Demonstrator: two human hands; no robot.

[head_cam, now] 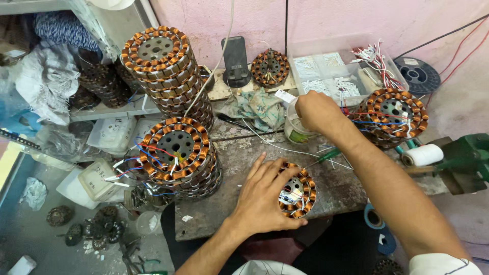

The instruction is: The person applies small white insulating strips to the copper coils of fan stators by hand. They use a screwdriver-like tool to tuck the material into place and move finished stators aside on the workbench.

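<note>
My left hand rests on a round copper-wound stator lying flat on the worn metal bench, fingers spread over its left side and gripping it. My right hand reaches forward over a small white tub, fingers closed together at its rim; what they pinch is hidden. Coloured wires run from the stator's middle.
Tall stacks of copper stators stand left, another stack behind. A wired stator sits right, beside a clear compartment box of white sleeves, a white thread spool, a green-handled screwdriver and a rag.
</note>
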